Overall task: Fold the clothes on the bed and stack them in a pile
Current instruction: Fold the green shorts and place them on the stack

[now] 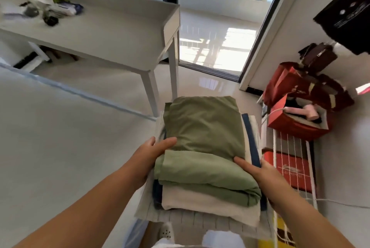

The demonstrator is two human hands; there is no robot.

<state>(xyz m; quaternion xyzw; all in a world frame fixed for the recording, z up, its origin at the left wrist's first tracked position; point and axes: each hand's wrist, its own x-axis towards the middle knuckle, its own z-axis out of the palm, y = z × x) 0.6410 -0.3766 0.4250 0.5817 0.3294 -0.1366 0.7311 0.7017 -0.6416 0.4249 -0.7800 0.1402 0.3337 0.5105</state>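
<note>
A stack of folded clothes is held up in front of me, with a green garment (202, 139) on top, a white one (210, 203) and a dark blue one (251, 139) beneath, and a grey-checked piece (200, 220) at the bottom. My left hand (148, 157) grips the stack's left side, thumb on the green cloth. My right hand (264, 175) grips the right side, thumb on top and fingers under the stack. The white bed (50, 137) lies to the left, below the stack.
A white desk (112, 33) with small clutter stands ahead on the left. Red bags and boxes (300, 107) sit on a white wire rack (290, 167) at the right by the wall. A glass door (216, 27) opens onto a sunlit balcony. My feet show below.
</note>
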